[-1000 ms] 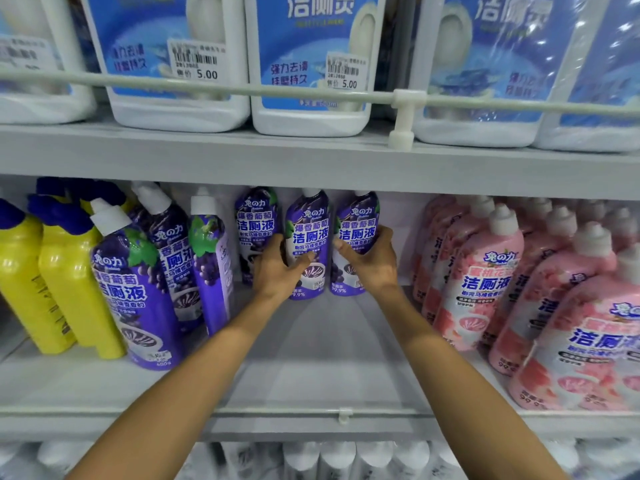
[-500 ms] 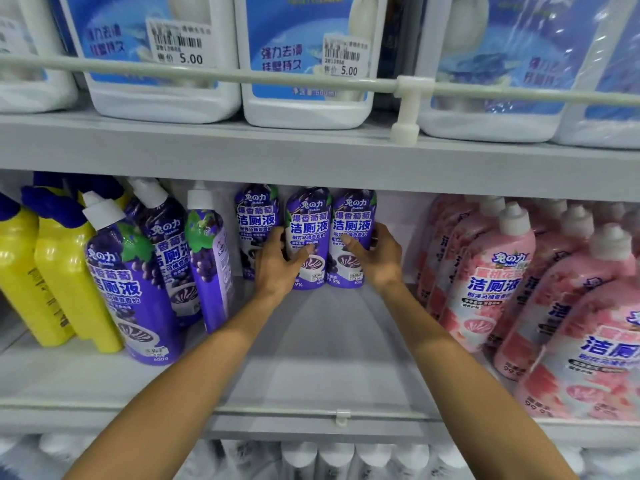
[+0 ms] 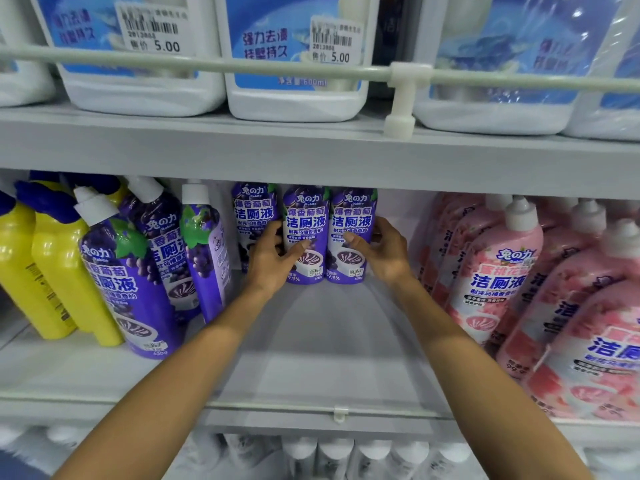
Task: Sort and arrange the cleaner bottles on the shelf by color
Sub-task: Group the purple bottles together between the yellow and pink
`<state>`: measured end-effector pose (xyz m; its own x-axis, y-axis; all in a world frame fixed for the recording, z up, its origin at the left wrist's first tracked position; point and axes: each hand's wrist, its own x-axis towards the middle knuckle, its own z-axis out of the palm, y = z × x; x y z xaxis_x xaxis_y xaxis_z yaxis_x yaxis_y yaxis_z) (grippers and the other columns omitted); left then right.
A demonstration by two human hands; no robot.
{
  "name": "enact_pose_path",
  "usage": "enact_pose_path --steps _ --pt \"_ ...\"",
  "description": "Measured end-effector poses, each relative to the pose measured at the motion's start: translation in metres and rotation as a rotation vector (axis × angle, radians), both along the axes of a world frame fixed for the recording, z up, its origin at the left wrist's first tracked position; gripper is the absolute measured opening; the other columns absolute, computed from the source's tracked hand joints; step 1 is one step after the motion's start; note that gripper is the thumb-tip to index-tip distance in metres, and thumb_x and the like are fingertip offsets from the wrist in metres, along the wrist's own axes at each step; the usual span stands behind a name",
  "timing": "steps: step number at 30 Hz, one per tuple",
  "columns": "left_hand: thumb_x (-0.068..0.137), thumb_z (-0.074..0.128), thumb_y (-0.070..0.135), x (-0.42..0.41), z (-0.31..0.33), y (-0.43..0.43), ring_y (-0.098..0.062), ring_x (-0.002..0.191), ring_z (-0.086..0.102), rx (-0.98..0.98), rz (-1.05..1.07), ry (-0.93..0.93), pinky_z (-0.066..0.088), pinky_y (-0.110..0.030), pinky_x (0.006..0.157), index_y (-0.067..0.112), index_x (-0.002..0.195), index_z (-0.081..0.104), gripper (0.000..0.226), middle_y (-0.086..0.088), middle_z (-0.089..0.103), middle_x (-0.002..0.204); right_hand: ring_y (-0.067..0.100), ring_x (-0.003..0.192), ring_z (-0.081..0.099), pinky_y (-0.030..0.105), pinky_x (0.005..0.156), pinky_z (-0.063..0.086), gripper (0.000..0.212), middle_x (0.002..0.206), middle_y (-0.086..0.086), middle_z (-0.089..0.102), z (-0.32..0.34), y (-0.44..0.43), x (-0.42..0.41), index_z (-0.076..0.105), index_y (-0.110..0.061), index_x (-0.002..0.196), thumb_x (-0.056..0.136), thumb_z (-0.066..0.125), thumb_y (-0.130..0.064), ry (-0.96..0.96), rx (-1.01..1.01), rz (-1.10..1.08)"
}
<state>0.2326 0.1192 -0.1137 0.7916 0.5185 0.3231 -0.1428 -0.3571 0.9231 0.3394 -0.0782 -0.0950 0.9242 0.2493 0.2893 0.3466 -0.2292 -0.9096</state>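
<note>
Left hand [image 3: 268, 261] grips middle purple grape-label plastic bottle [image 3: 306, 220], right hand [image 3: 385, 252] grips right purple bottle [image 3: 351, 216] touching it; both upright at back of grey shelf [image 3: 311, 368]. Third purple bottle [image 3: 254, 211] just left, partly hidden by left hand. Front purple bottles [image 3: 124, 282] and yellow plastic bottles [image 3: 59, 265] crowd left, pink plastic bottles [image 3: 498, 278] right, white blue-label jugs [image 3: 298, 98] above.

Yellow bottles [image 3: 52, 271] with blue caps — purple grape-print bottles [image 3: 306, 233] with white caps — pink floral bottles [image 3: 498, 271]
</note>
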Motion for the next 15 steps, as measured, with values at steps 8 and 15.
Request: enact_pose_path --steps 8,15 --pt "0.091 0.075 0.021 -0.014 0.018 -0.007 -0.023 0.088 0.075 0.178 0.185 -0.013 0.063 -0.042 0.081 0.007 0.105 0.074 0.02 -0.004 0.078 0.098 -0.005 0.087 0.066 0.009 0.069 0.055 0.054 0.104 -0.009 0.07 -0.002 -0.001 0.001 0.062 -0.015 0.123 0.08 0.086 -0.037 0.007 0.021 0.003" --pt "0.085 0.071 0.022 -0.014 0.076 -0.005 -0.037 0.123 0.051 0.413 0.567 -0.159 0.042 -0.042 0.106 -0.001 0.127 0.057 0.05 -0.022 0.057 0.127 0.005 0.087 0.069 0.02 0.077 0.06 0.057 0.11 -0.003 0.072 0.0 -0.001 -0.005 0.062 -0.013 0.125 0.079 0.087 -0.036 0.003 0.034 0.006"
